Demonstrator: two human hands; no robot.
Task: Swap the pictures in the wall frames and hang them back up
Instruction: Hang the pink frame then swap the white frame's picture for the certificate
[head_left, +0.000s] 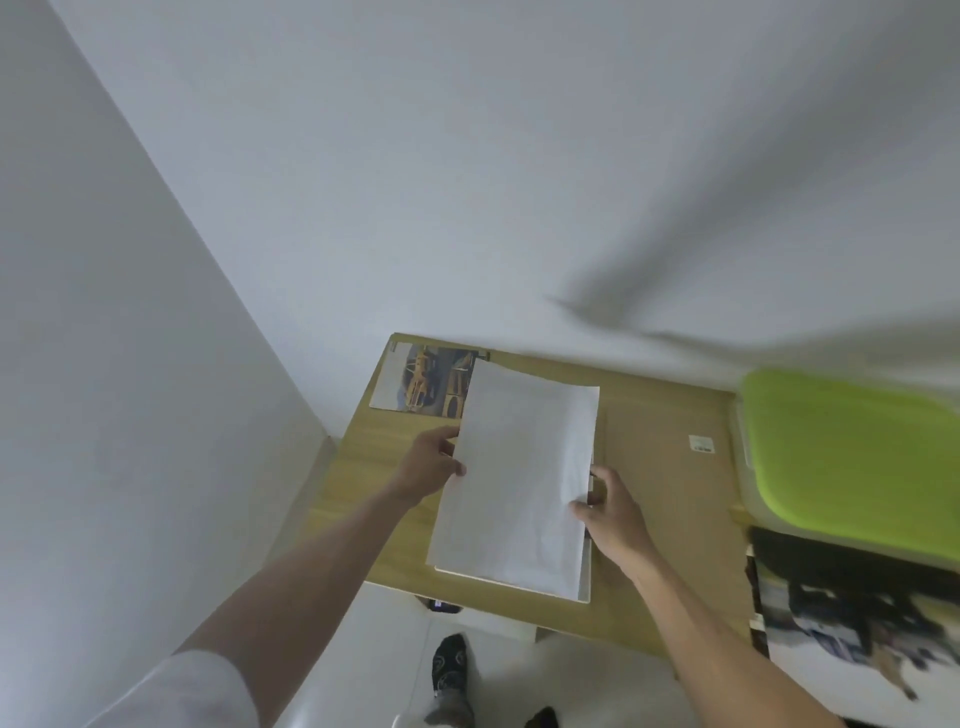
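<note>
A white sheet (519, 478), blank side up, is held over a light picture frame (586, 582) that lies flat on the wooden table (395, 457). My left hand (434, 465) pinches the sheet's left edge. My right hand (613, 512) grips its right edge, thumb on top. A car picture (423, 382) in yellow tones lies at the table's far left corner, partly under the sheet. A brown backing board (670, 467) with a small label lies to the right of the frame. A picture of a dark animal (852, 634) sits at the lower right, blurred.
A bright green lid or cushion (852, 447) on a pale container stands at the right edge of the table. White walls close in behind and to the left. A socked foot (449, 670) is on the pale floor below the table's front edge.
</note>
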